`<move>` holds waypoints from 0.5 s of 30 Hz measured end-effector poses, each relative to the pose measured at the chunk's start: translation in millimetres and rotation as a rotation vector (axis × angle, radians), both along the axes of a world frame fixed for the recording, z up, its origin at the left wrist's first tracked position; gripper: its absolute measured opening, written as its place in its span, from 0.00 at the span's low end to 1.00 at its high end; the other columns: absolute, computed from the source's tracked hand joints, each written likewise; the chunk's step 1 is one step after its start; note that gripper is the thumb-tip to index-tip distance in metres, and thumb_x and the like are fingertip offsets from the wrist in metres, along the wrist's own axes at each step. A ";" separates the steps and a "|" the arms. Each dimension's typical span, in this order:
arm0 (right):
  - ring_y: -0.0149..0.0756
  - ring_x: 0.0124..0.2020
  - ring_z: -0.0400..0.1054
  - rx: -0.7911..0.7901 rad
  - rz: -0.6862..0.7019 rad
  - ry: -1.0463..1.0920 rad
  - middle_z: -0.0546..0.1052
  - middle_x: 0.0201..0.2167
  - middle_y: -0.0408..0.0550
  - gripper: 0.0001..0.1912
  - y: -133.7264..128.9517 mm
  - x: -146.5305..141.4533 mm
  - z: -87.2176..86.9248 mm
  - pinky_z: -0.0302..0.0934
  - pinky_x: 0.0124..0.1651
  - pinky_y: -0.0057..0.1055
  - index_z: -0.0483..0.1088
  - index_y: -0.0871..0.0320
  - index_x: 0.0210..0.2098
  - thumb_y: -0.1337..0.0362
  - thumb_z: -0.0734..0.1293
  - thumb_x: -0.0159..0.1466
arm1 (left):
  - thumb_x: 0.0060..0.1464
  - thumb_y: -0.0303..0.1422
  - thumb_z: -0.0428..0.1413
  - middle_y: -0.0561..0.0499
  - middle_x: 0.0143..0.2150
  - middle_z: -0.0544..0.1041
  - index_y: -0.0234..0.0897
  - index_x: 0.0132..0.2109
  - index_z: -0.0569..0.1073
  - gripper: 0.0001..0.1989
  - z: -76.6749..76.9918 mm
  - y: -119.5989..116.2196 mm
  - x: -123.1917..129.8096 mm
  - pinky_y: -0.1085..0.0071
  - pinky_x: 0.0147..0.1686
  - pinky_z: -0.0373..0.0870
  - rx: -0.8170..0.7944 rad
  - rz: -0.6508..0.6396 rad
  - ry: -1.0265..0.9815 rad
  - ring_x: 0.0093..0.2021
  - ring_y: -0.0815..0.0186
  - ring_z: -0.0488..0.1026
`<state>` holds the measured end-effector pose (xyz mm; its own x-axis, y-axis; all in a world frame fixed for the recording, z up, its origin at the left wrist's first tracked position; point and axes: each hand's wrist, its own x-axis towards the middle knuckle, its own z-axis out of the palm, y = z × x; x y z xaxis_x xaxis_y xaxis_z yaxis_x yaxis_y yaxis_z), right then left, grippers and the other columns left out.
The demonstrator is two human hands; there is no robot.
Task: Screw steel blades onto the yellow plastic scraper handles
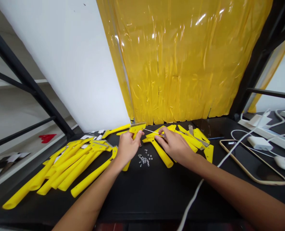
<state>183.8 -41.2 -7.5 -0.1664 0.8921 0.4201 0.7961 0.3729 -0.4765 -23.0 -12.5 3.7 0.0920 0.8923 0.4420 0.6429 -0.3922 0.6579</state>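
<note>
My left hand (130, 146) is closed around a yellow scraper (135, 129), whose flat head with a metal blade points up and away from me. In my right hand (172, 142) is a screwdriver (154, 132), held by its handle with the thin shaft reaching left to the scraper head. Whether its tip sits in a screw is too small to tell. Below and between the hands lies a small heap of screws and nuts (144, 159). Another yellow scraper handle (162, 154) rests on the table under my right hand.
Several yellow scrapers (67, 166) are piled at the left. More yellow parts (206, 141) lie at the right, near a phone (253, 162), white chargers (260, 143) and a cable (192, 199) crossing the table. A yellow plastic curtain (180, 64) hangs behind.
</note>
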 end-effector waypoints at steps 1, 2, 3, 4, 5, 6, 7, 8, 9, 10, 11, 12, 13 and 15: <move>0.41 0.40 0.72 0.006 0.002 0.025 0.78 0.41 0.49 0.10 0.1 -0.1 0.0 0.54 0.38 0.31 0.65 0.55 0.44 0.57 0.58 0.71 | 0.62 0.43 0.51 0.54 0.19 0.74 0.35 0.40 0.81 0.19 -0.3 0.6 -0.3 0.74 0.23 0.61 -0.011 -0.004 -0.009 0.20 0.68 0.68; 0.41 0.40 0.72 0.006 -0.001 0.033 0.78 0.41 0.50 0.09 0.3 0.0 -0.1 0.54 0.38 0.31 0.65 0.56 0.44 0.58 0.58 0.71 | 0.62 0.43 0.51 0.53 0.19 0.74 0.35 0.40 0.81 0.19 -0.6 1.3 -0.6 0.74 0.22 0.60 -0.026 -0.011 -0.019 0.19 0.68 0.68; 0.41 0.39 0.72 0.001 -0.011 0.023 0.78 0.40 0.50 0.10 0.6 0.2 -0.2 0.54 0.38 0.31 0.65 0.56 0.42 0.58 0.58 0.71 | 0.62 0.43 0.51 0.53 0.19 0.73 0.34 0.41 0.81 0.20 -0.9 1.9 -0.8 0.74 0.22 0.60 -0.042 -0.019 -0.028 0.19 0.68 0.67; 0.41 0.39 0.72 -0.004 -0.021 -0.001 0.79 0.39 0.50 0.11 0.8 0.5 -0.3 0.54 0.37 0.32 0.66 0.56 0.40 0.58 0.56 0.72 | 0.62 0.43 0.51 0.53 0.18 0.73 0.34 0.41 0.81 0.20 -1.2 2.4 -1.0 0.74 0.21 0.60 -0.055 -0.027 -0.035 0.19 0.68 0.67; 0.41 0.38 0.72 -0.009 -0.029 -0.032 0.79 0.38 0.50 0.14 1.0 0.8 -0.2 0.53 0.37 0.32 0.67 0.56 0.37 0.57 0.55 0.73 | 0.62 0.44 0.51 0.53 0.18 0.73 0.34 0.41 0.81 0.20 -1.5 2.9 -1.1 0.74 0.21 0.60 -0.063 -0.034 -0.038 0.19 0.69 0.67; 0.42 0.38 0.72 -0.010 -0.034 -0.058 0.79 0.38 0.50 0.17 1.0 1.1 -0.1 0.52 0.37 0.33 0.67 0.55 0.35 0.56 0.53 0.73 | 0.62 0.44 0.51 0.53 0.19 0.73 0.34 0.41 0.81 0.20 -1.8 3.3 -1.2 0.74 0.21 0.60 -0.069 -0.037 -0.040 0.18 0.69 0.67; 0.42 0.39 0.73 -0.006 -0.033 -0.071 0.79 0.38 0.50 0.19 1.0 1.2 0.0 0.52 0.37 0.33 0.67 0.55 0.34 0.56 0.52 0.74 | 0.62 0.44 0.51 0.53 0.19 0.74 0.34 0.41 0.81 0.20 -2.1 3.7 -1.3 0.75 0.21 0.60 -0.073 -0.037 -0.041 0.19 0.69 0.67; 0.43 0.39 0.73 0.001 -0.027 -0.066 0.79 0.39 0.49 0.18 0.8 1.3 0.2 0.52 0.37 0.33 0.67 0.55 0.35 0.55 0.52 0.74 | 0.62 0.45 0.52 0.53 0.19 0.74 0.34 0.41 0.81 0.20 -2.3 4.1 -1.4 0.75 0.21 0.60 -0.075 -0.035 -0.042 0.19 0.69 0.67; 0.43 0.40 0.73 0.010 -0.021 -0.046 0.79 0.40 0.49 0.16 0.6 1.1 0.3 0.52 0.37 0.33 0.67 0.54 0.38 0.55 0.53 0.73 | 0.62 0.45 0.52 0.53 0.19 0.74 0.34 0.41 0.81 0.20 -2.6 4.5 -1.5 0.75 0.21 0.61 -0.077 -0.031 -0.044 0.19 0.69 0.67; 0.43 0.40 0.73 0.018 -0.015 -0.018 0.79 0.41 0.48 0.14 0.3 0.8 0.4 0.53 0.37 0.33 0.67 0.54 0.41 0.54 0.55 0.72 | 0.62 0.45 0.52 0.53 0.19 0.74 0.34 0.40 0.81 0.20 -2.7 4.7 -1.6 0.75 0.21 0.61 -0.078 -0.027 -0.046 0.19 0.69 0.68; 0.42 0.40 0.73 0.020 -0.013 0.008 0.79 0.41 0.48 0.12 0.1 0.4 0.3 0.53 0.37 0.33 0.66 0.55 0.43 0.55 0.57 0.72 | 0.62 0.45 0.52 0.53 0.19 0.74 0.35 0.40 0.81 0.20 -2.8 4.9 -1.7 0.75 0.21 0.61 -0.078 -0.025 -0.048 0.19 0.69 0.68; 0.42 0.40 0.73 0.018 -0.014 0.023 0.79 0.41 0.48 0.11 0.0 0.1 0.0 0.53 0.36 0.32 0.65 0.55 0.44 0.55 0.58 0.71 | 0.62 0.45 0.52 0.53 0.19 0.74 0.35 0.40 0.81 0.20 -2.8 5.0 -1.7 0.75 0.21 0.61 -0.079 -0.025 -0.049 0.19 0.69 0.68; 0.42 0.39 0.73 0.012 -0.019 0.022 0.79 0.40 0.48 0.10 0.0 -0.2 -0.3 0.53 0.36 0.32 0.65 0.55 0.44 0.56 0.59 0.71 | 0.62 0.45 0.52 0.53 0.19 0.74 0.35 0.39 0.81 0.19 -2.7 5.0 -1.7 0.75 0.21 0.61 -0.079 -0.026 -0.051 0.19 0.69 0.68; 0.42 0.37 0.72 0.006 -0.026 -0.014 0.79 0.38 0.48 0.11 0.3 -0.3 -1.1 0.52 0.36 0.33 0.65 0.55 0.40 0.57 0.56 0.72 | 0.61 0.45 0.52 0.53 0.19 0.74 0.35 0.39 0.81 0.19 -2.4 4.7 -1.5 0.75 0.21 0.61 -0.081 -0.033 -0.055 0.19 0.69 0.68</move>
